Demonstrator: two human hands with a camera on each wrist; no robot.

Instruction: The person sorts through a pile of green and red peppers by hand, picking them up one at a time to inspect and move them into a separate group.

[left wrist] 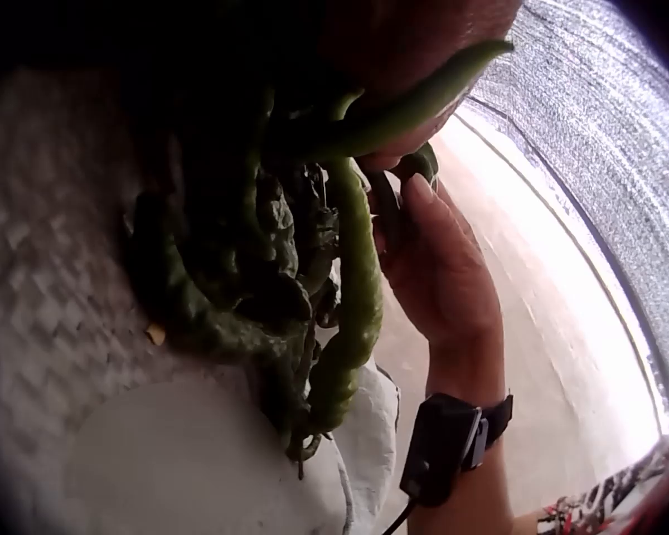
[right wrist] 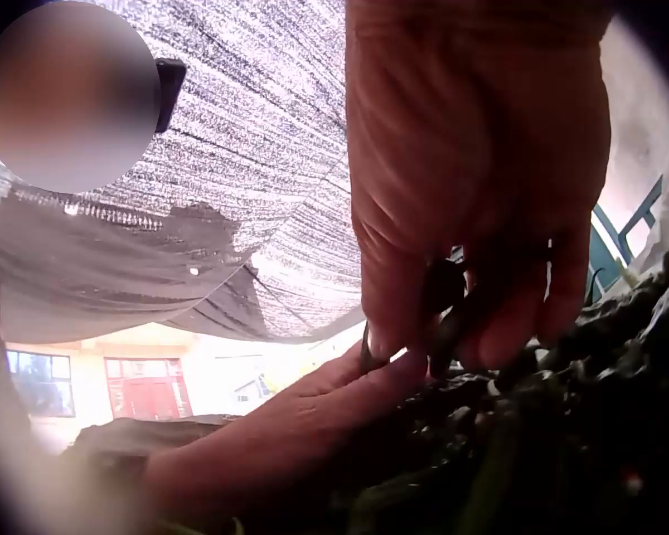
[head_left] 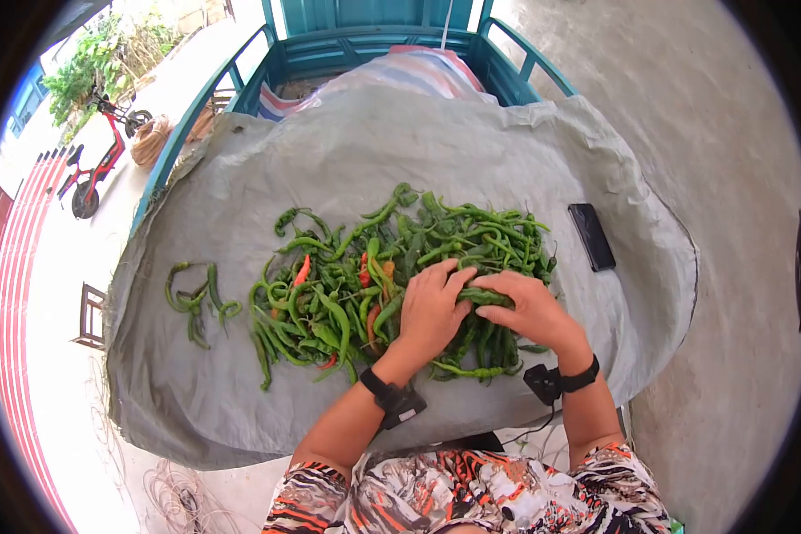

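Patterned shirt [head_left: 507, 494] nearest, behind the hands. Green peppers [head_left: 485, 296] gripped by left hand [head_left: 431, 310] and right hand [head_left: 536, 313], presumably kept bunched; phone [head_left: 592, 237] laid beyond right hand, likely for clearance.

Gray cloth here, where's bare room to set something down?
On the gray cloth, bare room lies between the pepper pile and striped bag, and between the phone and the cloth's right edge. The pile is crowded, with the left hand and right hand at it.

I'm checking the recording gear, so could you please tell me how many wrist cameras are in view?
2: one camera strapped behind the left hand, the other camera behind the right hand.
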